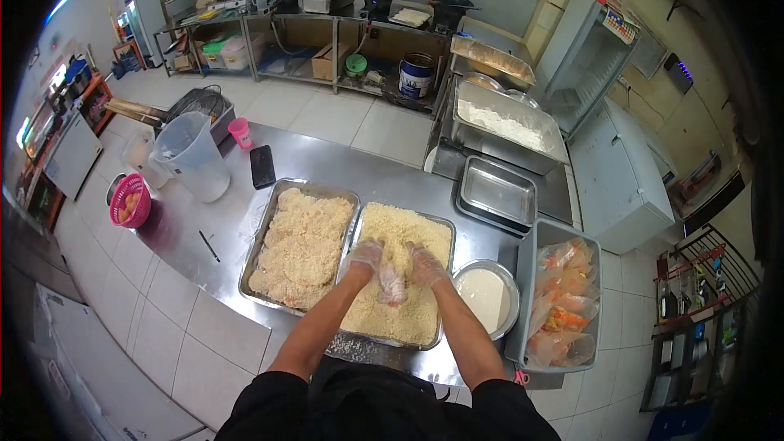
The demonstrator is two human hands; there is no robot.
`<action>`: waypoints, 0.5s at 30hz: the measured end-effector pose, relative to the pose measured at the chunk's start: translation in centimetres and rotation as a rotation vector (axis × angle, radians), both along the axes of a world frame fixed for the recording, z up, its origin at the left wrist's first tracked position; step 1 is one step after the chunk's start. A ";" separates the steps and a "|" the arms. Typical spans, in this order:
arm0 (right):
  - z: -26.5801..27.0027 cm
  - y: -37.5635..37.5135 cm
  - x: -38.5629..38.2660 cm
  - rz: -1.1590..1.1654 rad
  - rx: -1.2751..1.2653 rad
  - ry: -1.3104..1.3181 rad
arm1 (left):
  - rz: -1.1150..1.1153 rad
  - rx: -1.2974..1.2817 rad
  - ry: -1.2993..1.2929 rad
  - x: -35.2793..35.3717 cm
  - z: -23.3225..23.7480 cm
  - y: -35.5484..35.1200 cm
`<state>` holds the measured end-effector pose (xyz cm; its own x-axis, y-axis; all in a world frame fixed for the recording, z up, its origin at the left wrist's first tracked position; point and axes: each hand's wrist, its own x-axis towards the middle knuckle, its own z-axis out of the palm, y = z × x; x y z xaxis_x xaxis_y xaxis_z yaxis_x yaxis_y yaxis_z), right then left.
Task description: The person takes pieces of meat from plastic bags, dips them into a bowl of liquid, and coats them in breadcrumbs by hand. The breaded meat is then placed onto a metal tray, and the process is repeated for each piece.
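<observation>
Kitchen with tiled floor (327, 118), steel bench (183, 238) across centre. Left of frame: pink basket (143, 211), clear pitcher (192, 159), phone (262, 167). Then left tray (260, 236) with coated pieces (300, 245). Centre: crumb tray (453, 233); left hand (364, 256), gloved, touches crumbs (367, 318); pinkish piece (393, 287), partly coated, lies between hands; right hand (424, 265), gloved also, at crumbs. Hands apart; fingers partly hidden, cannot tell if closed. Right: bowl (514, 298) of white liquid (482, 297), grey tub (526, 282) with filled bags (563, 302).

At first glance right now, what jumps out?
Two gloved hands, left and right, sit in a tray of pale crumbs, around a partly coated piece. Left of it, a second tray is heaped with coated pieces. At the far right, a grey tub holds bagged orange food.
</observation>
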<state>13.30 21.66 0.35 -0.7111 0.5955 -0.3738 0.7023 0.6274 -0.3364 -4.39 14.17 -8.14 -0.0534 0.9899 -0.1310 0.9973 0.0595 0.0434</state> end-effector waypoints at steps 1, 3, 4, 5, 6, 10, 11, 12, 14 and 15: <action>-1.2 0.7 1.0 0.018 -0.018 0.088 | -0.024 0.026 0.002 -0.5 -0.3 0.3; 0.0 0.7 1.5 -0.016 -0.168 0.176 | -0.064 -0.119 -0.049 -0.4 2.9 -0.5; 5.0 -0.9 1.5 -0.068 -0.303 0.170 | -0.083 -0.201 -0.080 -0.2 4.8 -1.4; 9.0 -2.4 1.7 -0.117 -0.434 0.162 | -0.163 -0.253 -0.014 0.3 6.2 -2.8; 10.4 -4.1 2.5 -0.082 -0.307 0.273 | -0.290 -0.275 0.125 1.2 7.4 -4.8; -3.0 -6.1 3.9 0.098 0.435 -0.136 | -0.146 -0.295 0.033 3.5 11.1 -9.3; -5.3 -5.3 4.1 0.081 0.292 -0.105 | -0.047 -0.295 -0.060 3.8 11.7 -9.6; -7.4 -4.0 4.7 0.063 0.151 -0.074 | 0.050 -0.291 -0.154 4.1 12.0 -9.8; -6.7 -3.7 5.7 0.036 -0.008 0.101 | 0.233 -0.294 -0.343 4.8 12.0 -10.6; -4.7 -4.0 6.4 0.040 -0.017 0.243 | 0.332 -0.291 -0.443 5.2 11.8 -10.8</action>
